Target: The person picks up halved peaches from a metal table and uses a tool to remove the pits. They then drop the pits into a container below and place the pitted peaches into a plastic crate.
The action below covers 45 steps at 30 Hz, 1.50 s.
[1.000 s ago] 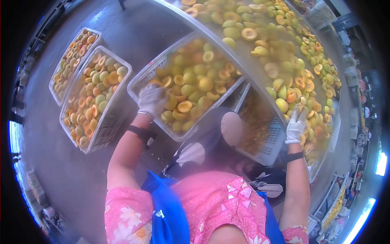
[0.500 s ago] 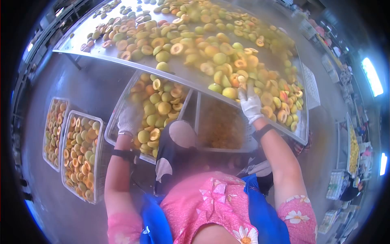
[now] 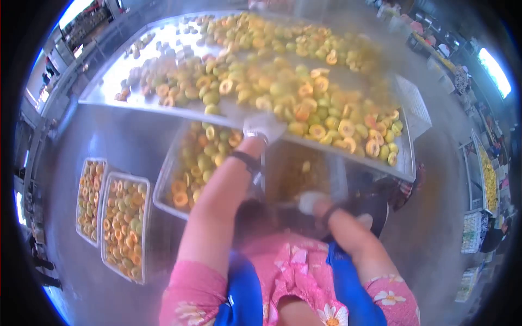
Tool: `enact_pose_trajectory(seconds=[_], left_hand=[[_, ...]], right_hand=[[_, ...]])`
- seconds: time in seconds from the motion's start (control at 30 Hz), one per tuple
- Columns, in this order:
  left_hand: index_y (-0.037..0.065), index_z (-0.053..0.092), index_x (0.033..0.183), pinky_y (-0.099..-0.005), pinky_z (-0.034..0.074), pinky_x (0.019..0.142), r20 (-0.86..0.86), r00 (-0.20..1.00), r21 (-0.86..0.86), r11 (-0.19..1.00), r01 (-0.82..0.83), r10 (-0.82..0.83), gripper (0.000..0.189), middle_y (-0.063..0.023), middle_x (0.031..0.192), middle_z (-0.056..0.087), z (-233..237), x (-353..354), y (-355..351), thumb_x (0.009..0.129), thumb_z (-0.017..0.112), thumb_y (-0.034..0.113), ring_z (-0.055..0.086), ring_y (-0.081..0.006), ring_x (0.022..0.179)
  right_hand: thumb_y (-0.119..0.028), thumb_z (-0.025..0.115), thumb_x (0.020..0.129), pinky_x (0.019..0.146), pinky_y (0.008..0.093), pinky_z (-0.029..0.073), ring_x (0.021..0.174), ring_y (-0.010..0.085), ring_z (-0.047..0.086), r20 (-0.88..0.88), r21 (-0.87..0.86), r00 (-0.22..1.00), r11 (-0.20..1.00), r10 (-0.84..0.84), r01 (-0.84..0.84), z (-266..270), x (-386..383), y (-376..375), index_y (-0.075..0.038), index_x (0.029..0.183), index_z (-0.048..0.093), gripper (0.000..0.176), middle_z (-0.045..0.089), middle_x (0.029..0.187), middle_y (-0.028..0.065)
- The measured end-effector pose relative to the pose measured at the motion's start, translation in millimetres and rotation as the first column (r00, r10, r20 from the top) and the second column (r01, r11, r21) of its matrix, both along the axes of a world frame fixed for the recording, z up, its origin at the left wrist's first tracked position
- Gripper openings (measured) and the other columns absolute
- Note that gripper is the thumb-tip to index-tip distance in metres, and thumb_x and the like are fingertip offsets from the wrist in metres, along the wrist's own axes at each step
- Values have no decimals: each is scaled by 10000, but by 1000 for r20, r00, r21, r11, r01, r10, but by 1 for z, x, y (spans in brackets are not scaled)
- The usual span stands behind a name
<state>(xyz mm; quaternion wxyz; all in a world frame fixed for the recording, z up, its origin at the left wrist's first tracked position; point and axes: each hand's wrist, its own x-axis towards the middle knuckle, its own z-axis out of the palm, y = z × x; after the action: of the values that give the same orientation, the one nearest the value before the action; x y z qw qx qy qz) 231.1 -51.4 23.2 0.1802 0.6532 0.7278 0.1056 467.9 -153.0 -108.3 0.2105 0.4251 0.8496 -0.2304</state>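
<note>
Halved yellow-green fruits (image 3: 326, 117) lie heaped on a raised metal table (image 3: 179, 112). My left hand (image 3: 265, 126), in a white glove, is at the table's near edge beside the fruits; motion smears its fingers. Lower down, my right hand (image 3: 312, 203), also gloved and blurred, is at the near side of a bin (image 3: 338, 176) with small brownish pieces inside. A pale piece (image 3: 306, 167) shows above that bin's contents. To the left of this bin stands a crate (image 3: 162, 182) of halved fruits, partly covered by my left forearm.
Two crates of fruit halves (image 3: 124, 228) (image 3: 89, 198) stand on the floor at the left. A white crate (image 3: 416, 103) is beyond the table's right end. People and another fruit table (image 3: 488, 176) appear at the far right. A foot shows beside the table's right corner.
My left hand has moved from the fruit crate up and right to the table edge. My right hand has come down from the fruits on the table to the bin. The view has shifted slightly.
</note>
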Motion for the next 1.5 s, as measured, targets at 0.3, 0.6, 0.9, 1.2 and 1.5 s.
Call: enact_pose_trajectory(seconds=[0.3, 0.6, 0.9, 1.2, 1.5], left_hand=[[-33, 425, 1381, -403, 492, 964, 57, 997, -147, 988, -43, 51, 797, -206, 1265, 623, 24, 6, 16, 833, 603, 519, 623, -325, 1166], [38, 515, 1254, -394, 498, 949, 121, 980, 19, 987, -160, 156, 660, -220, 1221, 621, 22, -7, 1, 706, 718, 343, 618, -342, 1143], [32, 534, 1238, -376, 594, 765, 941, -334, -63, 938, -342, -59, 371, -126, 1073, 641, -55, -21, -8, 878, 485, 106, 666, -244, 922], [28, 526, 1298, -415, 542, 854, 939, 206, 332, 880, -339, -275, 433, -151, 1202, 608, -26, 47, -111, 1020, 433, 347, 620, -292, 1030], [5, 556, 1269, -437, 488, 965, 959, 57, 280, 897, -341, -278, 400, -161, 1215, 610, -21, 63, -129, 992, 441, 270, 581, -295, 1115]], right_hand=[[-440, 331, 1019, 871, 486, 487, 1001, 441, 614, -497, 48, 867, 998, -7, 36, -16, -15, -18, -55, 1122, 586, 473, 629, 1131, 266], [-441, 413, 1005, 799, 532, 484, 920, 477, 617, -574, -120, 748, 938, -332, 325, 67, -9, -38, -76, 1134, 567, 417, 640, 1027, 279], [-256, 518, 1018, 593, 396, 485, 679, 289, 631, -911, -51, 354, 911, -210, 410, 77, -1, -43, -99, 1143, 595, 214, 644, 816, 133], [-304, 551, 1008, 552, 445, 448, 598, 340, 607, -902, -137, 315, 886, -297, 443, 118, -24, -45, -66, 981, 538, 240, 623, 685, 157], [-330, 549, 1003, 594, 450, 457, 632, 345, 616, -857, -277, 276, 840, -435, 466, 136, -29, -53, -33, 1113, 591, 319, 622, 698, 182]])
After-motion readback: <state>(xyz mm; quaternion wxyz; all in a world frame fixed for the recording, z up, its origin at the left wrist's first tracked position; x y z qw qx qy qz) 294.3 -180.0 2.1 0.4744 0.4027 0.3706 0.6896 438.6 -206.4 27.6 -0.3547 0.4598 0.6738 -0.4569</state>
